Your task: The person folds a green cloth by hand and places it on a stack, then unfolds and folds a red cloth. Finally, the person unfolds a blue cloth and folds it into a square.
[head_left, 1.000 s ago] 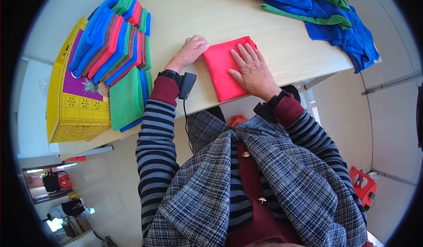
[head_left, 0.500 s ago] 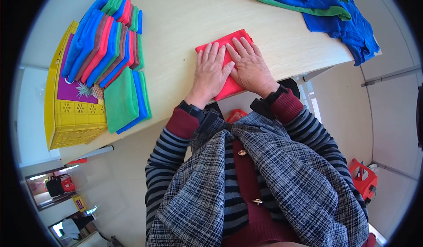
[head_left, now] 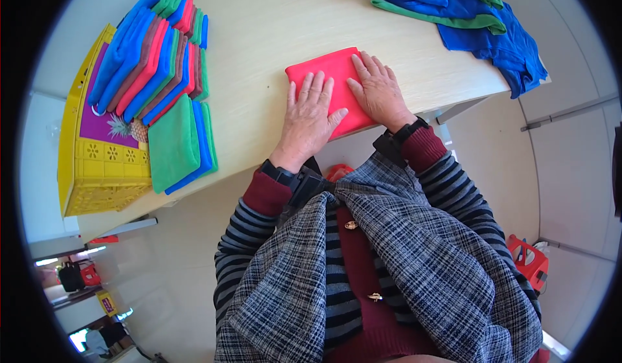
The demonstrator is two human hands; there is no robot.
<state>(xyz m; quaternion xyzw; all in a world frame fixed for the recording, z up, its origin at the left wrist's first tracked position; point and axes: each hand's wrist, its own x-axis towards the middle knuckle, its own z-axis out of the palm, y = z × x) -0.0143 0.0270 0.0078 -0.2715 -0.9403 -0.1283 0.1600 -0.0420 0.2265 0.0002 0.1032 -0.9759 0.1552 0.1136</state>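
Observation:
A folded red cloth (head_left: pixel 345 91) lies flat at the table's near edge, in front of my body. My left hand (head_left: pixel 306 117) rests on its left part, fingers stretched out and pointing away from me. On the cloth's right edge lies my right hand (head_left: pixel 381 92), palm down with the fingers extended. Neither hand grips anything. Part of the cloth is hidden under both palms.
Stacked folded cloths (head_left: pixel 155 58) in several colours line the table's left side, with a green folded cloth (head_left: pixel 173 144) nearest me. Beside them stands a yellow basket (head_left: pixel 103 165). Loose blue cloth (head_left: pixel 495 49) hangs over the far right corner of the pale table (head_left: pixel 259 39).
My hands have moved apart: the right one has shifted to the cloth's right edge, the left slightly down. More of the red cloth now shows between them.

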